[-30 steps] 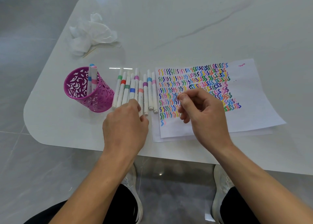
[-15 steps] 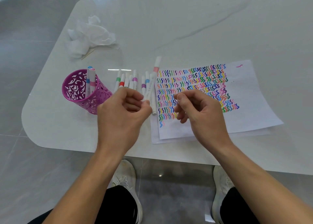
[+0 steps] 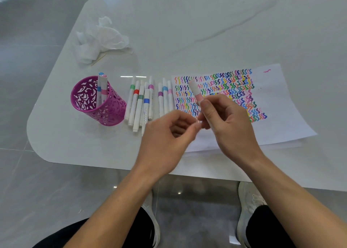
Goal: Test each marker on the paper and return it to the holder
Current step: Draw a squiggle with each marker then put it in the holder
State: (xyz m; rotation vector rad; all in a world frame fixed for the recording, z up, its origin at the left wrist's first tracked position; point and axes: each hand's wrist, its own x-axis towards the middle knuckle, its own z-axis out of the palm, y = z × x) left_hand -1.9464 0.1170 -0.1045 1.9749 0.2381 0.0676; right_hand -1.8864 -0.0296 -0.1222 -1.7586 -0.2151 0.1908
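Note:
My right hand [image 3: 231, 127] grips a white marker with a pink band [image 3: 195, 90], its far end tilted up and left over the paper [image 3: 277, 105]. My left hand [image 3: 165, 139], fingers curled, pinches at the marker's lower end right beside my right fingers; that end is hidden. Rows of coloured squiggles cover the sheet. To the left stands the purple cut-out holder [image 3: 112, 114] with two markers [image 3: 101, 90] upright in it. Several capped markers [image 3: 139, 105] lie side by side between holder and paper.
A crumpled white tissue [image 3: 101, 39] and a thin stick lie at the back left of the white marble table [image 3: 206, 22]. The table's rounded front edge [image 3: 75, 163] runs just below my hands, with my shoes and the grey floor underneath.
My left hand lifted the pink-banded marker from the row and carried it right. My right hand has taken hold of its barrel, and the marker now points up over the paper.

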